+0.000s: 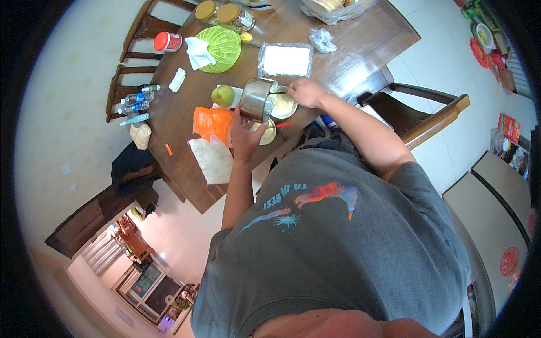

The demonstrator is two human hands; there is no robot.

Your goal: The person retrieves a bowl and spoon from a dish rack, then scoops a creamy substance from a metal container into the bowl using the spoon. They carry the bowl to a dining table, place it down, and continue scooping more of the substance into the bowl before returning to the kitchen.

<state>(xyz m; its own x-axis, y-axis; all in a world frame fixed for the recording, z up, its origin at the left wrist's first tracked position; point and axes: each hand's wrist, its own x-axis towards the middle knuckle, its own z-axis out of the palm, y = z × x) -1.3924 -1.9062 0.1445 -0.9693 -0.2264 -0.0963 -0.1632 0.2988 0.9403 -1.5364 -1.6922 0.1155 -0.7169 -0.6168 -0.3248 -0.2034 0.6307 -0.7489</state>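
Note:
My left hand (246,137) holds a stainless steel pot (255,99), tilted on its side with its mouth facing right. In my right hand (307,92) is the handle of a thin dark utensil (279,93), which reaches toward the pot's mouth over a white bowl (284,110) of pale food. Below the pot, partly hidden by my left hand, a second bowl (268,137) of pale food has a red-handled utensil (281,125) in it. A green round fruit (222,96) and an orange plastic bag (211,122) lie left of the pot.
Farther back on the wooden table (355,50) are a plastic-wrapped white pack (284,60), a green mesh basket (224,48), lidded jars (236,17), a red-lidded tub (168,42) and a crumpled plastic bag (322,40). A pale cloth (212,161) lies near the front edge. A wooden chair (431,120) stands at right.

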